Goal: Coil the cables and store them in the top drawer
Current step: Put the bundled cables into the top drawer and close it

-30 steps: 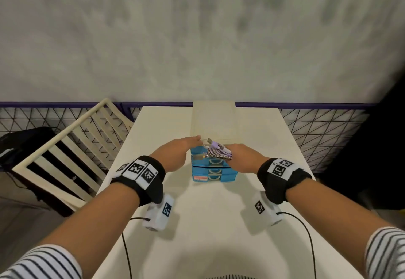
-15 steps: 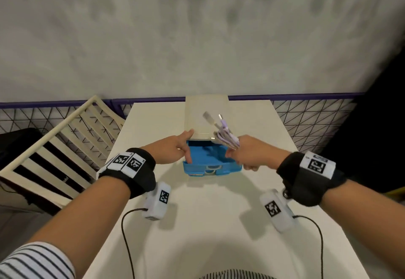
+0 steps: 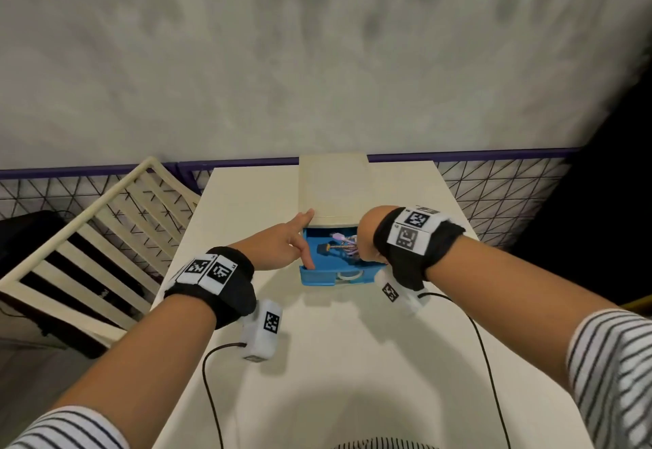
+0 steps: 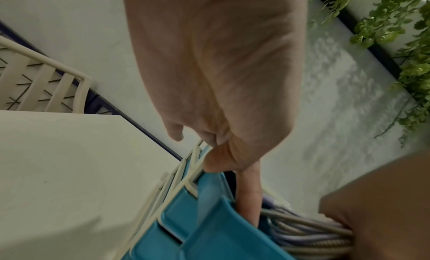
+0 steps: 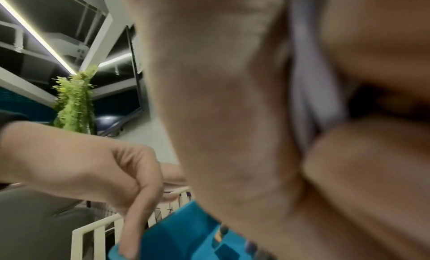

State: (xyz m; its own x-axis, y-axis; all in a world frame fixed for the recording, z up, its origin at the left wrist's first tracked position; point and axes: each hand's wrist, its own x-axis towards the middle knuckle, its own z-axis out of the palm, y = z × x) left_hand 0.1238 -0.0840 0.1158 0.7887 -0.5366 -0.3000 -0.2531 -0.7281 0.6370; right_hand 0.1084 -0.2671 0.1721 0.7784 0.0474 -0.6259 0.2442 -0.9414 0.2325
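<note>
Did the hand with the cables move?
Yes. The right hand carried the coiled cables down from above the beige cabinet top into the open blue drawer.

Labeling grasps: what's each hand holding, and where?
Right hand grips the coiled cable by its bundled loops. Left hand holds nothing; one finger hooks the blue drawer.

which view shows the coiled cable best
The left wrist view: the cable shows sharp braided loops in the blue drawer. The head view shows it small, beside the right hand. The right wrist view shows only a blurred lilac strip.
</note>
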